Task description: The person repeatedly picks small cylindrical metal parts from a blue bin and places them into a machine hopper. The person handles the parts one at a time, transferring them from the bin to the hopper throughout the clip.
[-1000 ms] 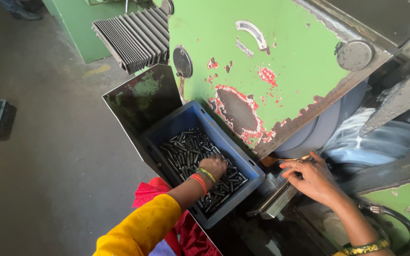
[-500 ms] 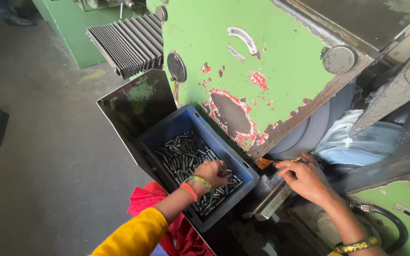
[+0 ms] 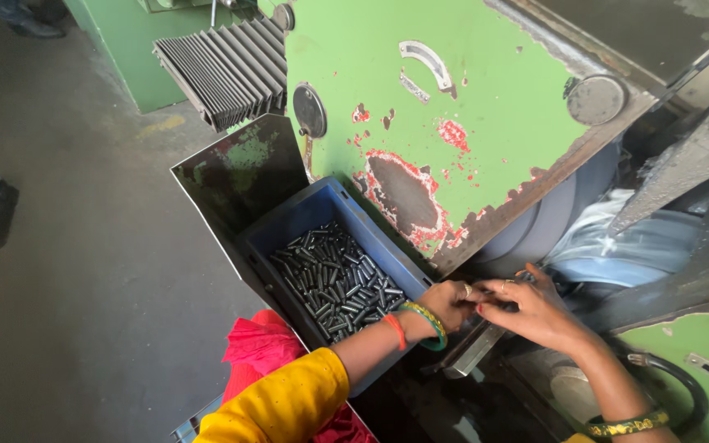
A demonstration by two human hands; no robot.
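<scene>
While both arms reach in from the bottom of the frame, the left hand [image 3: 445, 302] sits at the lower right corner of the blue bin [image 3: 305, 217], fingers curled toward the right hand; cannot tell what, if anything, it grips. Yellow sleeve [image 3: 276, 406] and bangles [image 3: 420, 324] on that forearm, which angles up and right from bottom centre. Right hand [image 3: 535, 312] comes in from lower right, wrist bent, fingers pinched together and pointing left, tips touching or nearly touching the left hand's fingers; a small item may be between them, too small to tell. Right wrist has a green-gold bangle [image 3: 625, 427].

Blue bin lies at centre frame, long axis running upper left to lower right, holding a heap of short dark metal pins [image 3: 334, 279]. Pins lie flat, mostly aligned diagonally, some crossed. A grey metal rail [image 3: 473, 353] slants just below the hands. Green machine housing [image 3: 469, 107] with chipped paint fills upper right; grey wheel [image 3: 535, 230] under its edge. Black bellows cover [image 3: 223, 70] at upper left. Concrete floor [image 3: 67, 271] on the left.
</scene>
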